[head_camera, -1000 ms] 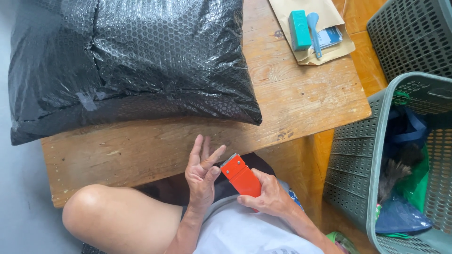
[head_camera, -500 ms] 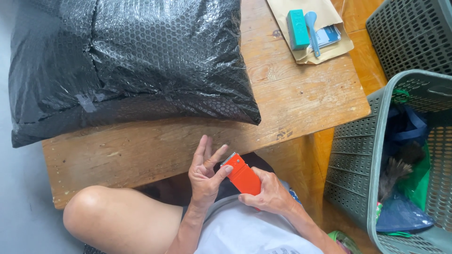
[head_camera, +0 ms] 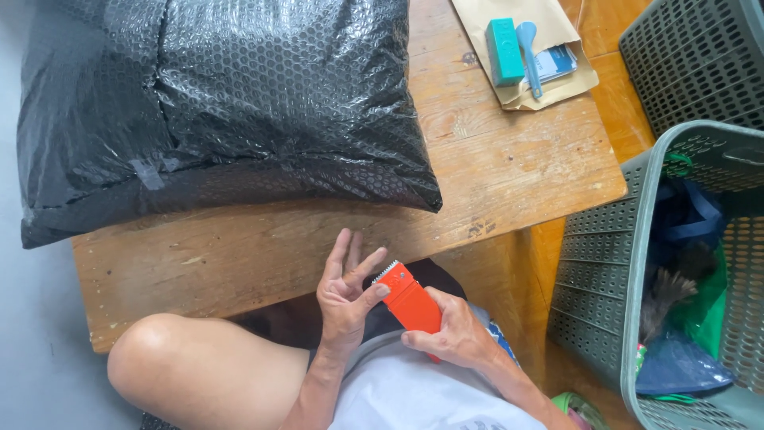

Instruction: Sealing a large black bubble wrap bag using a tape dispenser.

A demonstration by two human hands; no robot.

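My right hand [head_camera: 454, 334] grips an orange tape cutter [head_camera: 407, 299] with a toothed metal edge at its far end, held over my lap just below the table's near edge. My left hand [head_camera: 348, 291] is beside it with the fingers spread, and the thumb and a fingertip touch the cutter's toothed end. A large black bubble-wrap parcel [head_camera: 223, 103] with a strip of tape on it lies on the wooden table [head_camera: 517, 175] beyond both hands.
A brown envelope [head_camera: 549, 40] at the table's far right carries a teal box [head_camera: 503, 52], a light blue spoon-shaped tool [head_camera: 529, 44] and a card. Two grey-green plastic baskets [head_camera: 605, 263] stand to the right, the nearer one holding bags. My bare knee [head_camera: 159, 358] is at lower left.
My hands and the cutter have held nearly still. My left thumb has come to rest on the cutter's toothed end. The view shifted slightly.
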